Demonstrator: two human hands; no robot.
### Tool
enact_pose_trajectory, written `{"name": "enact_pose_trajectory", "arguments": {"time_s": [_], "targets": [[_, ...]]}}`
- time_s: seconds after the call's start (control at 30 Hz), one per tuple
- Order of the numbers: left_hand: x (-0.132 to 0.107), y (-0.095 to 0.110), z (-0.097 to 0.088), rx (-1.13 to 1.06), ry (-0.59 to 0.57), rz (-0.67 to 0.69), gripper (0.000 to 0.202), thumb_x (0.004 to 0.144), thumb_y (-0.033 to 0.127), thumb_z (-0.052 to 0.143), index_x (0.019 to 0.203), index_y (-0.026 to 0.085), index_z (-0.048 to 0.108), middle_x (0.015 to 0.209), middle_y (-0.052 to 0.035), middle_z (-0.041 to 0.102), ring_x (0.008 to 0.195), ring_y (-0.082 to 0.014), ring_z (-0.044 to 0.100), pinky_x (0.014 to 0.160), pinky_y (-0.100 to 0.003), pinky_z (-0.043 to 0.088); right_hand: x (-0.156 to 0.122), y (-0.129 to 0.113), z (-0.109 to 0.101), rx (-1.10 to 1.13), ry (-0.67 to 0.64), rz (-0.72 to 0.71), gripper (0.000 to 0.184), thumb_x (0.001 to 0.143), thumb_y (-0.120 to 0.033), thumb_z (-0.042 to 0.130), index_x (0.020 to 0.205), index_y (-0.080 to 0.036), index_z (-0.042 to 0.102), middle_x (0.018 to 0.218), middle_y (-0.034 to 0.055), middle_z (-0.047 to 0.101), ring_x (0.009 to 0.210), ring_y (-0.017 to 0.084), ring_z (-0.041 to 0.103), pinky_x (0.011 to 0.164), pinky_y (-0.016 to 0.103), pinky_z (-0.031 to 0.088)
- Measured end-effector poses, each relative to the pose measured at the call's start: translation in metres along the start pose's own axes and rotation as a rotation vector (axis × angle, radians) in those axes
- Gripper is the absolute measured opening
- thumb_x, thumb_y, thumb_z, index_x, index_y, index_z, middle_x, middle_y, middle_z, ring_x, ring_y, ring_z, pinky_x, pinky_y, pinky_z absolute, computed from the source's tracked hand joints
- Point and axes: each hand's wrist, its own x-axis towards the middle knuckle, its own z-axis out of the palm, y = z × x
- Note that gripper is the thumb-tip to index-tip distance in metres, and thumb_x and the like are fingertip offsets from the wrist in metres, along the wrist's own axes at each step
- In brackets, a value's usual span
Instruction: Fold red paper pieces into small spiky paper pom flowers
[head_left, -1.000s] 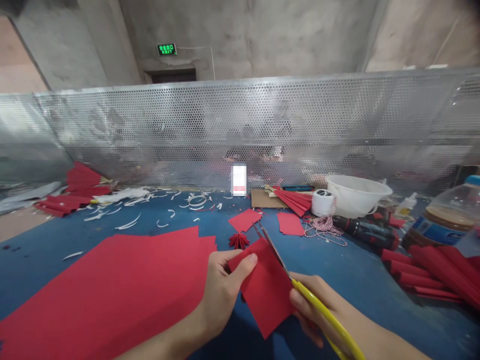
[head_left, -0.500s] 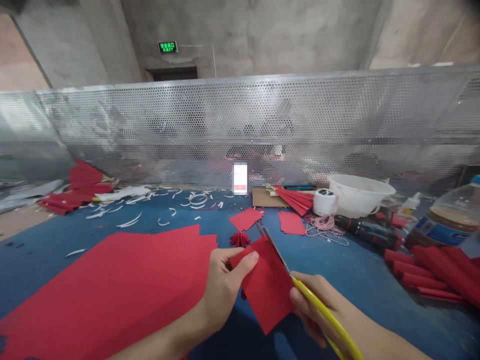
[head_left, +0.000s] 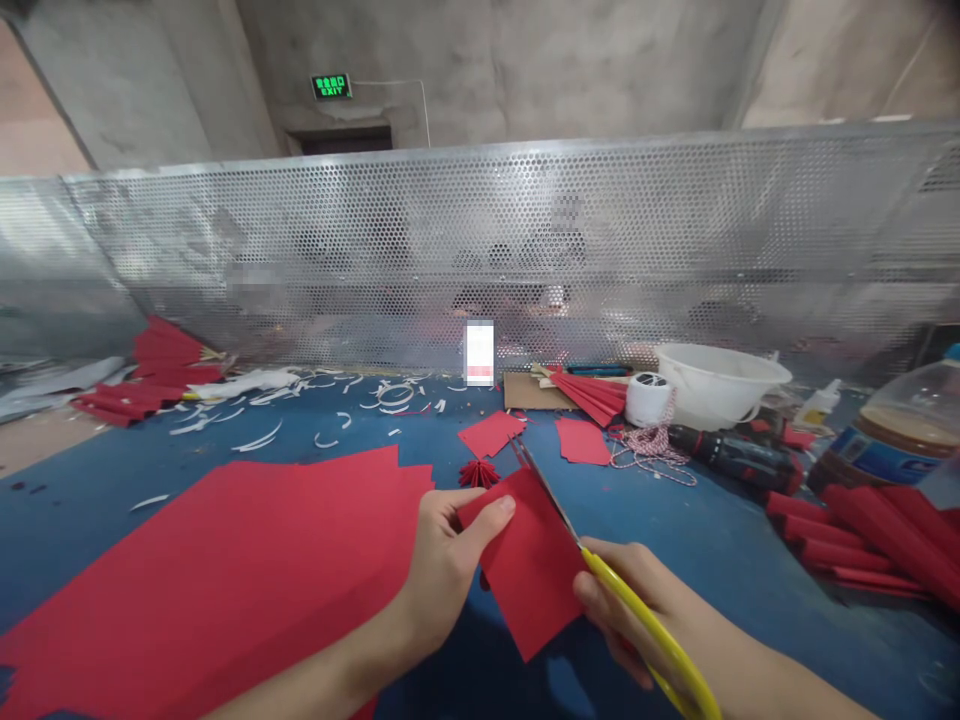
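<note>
My left hand pinches a rectangular piece of red paper at its upper left, thumb on top. In my right hand is a pair of scissors with yellow handles. The narrow metal blades lie along the paper's upper right edge, their tips slightly apart and past its far corner. Just beyond the paper sits a small pleated red paper fan. Two cut red pieces, one on the left and one on the right, rest farther back on the blue table.
Large red sheets cover the left of the table. White paper scraps lie behind them. A white basin, string spool, drill, large bottle and folded red paper stand or lie right. A perforated metal screen closes the back.
The paper and the scissors have shifted very slightly, the paper's lower corner a little up and left. Both hands keep their hold, and the camera view has tilted slightly.
</note>
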Motion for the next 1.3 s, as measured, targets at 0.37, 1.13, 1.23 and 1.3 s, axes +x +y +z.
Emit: {"name": "enact_pose_trajectory", "arguments": {"time_s": [0.37, 1.13, 1.23, 1.3], "targets": [[0.002, -0.001, 0.0, -0.09, 0.054, -0.07, 0.036, 0.08, 0.041, 0.07, 0.058, 0.013, 0.06, 0.054, -0.0007, 0.056, 0.048, -0.0116, 0.05, 0.047, -0.022, 0.039, 0.005, 0.006, 0.0, 0.005, -0.006, 0.042, 0.058, 0.083, -0.076, 0.045, 0.081, -0.018, 0.047, 0.051, -0.0087, 0.039, 0.04, 0.005, 0.039, 0.037, 0.016, 0.03], [0.032, -0.016, -0.012, 0.109, 0.045, 0.026, 0.031, 0.081, 0.039, 0.065, 0.062, 0.016, 0.059, 0.05, 0.0022, 0.052, 0.041, -0.0108, 0.044, 0.038, -0.021, 0.038, 0.046, 0.057, -0.157, -1.067, 0.707, 0.22, 0.04, 0.089, -0.049, 0.045, 0.084, -0.017, 0.069, 0.082, 0.0136, 0.071, 0.076, 0.03, 0.066, 0.056, 0.03, 0.034], [0.035, -0.021, -0.011, 0.119, 0.039, -0.004, 0.031, 0.078, 0.04, 0.068, 0.062, 0.015, 0.059, 0.048, 0.003, 0.051, 0.04, -0.0103, 0.043, 0.036, -0.02, 0.036, 0.046, 0.057, -0.154, -1.124, 0.763, 0.155, 0.039, 0.09, -0.045, 0.045, 0.086, -0.016, 0.069, 0.087, 0.0154, 0.069, 0.082, 0.03, 0.065, 0.062, 0.032, 0.038], [0.036, -0.022, -0.01, 0.125, 0.042, -0.03, 0.031, 0.075, 0.041, 0.07, 0.063, 0.015, 0.061, 0.048, 0.0028, 0.052, 0.039, -0.0106, 0.044, 0.035, -0.02, 0.035, 0.047, 0.055, -0.146, -1.179, 0.844, 0.087, 0.035, 0.089, -0.042, 0.048, 0.09, -0.013, 0.068, 0.094, 0.018, 0.067, 0.092, 0.032, 0.063, 0.07, 0.035, 0.041]]}}
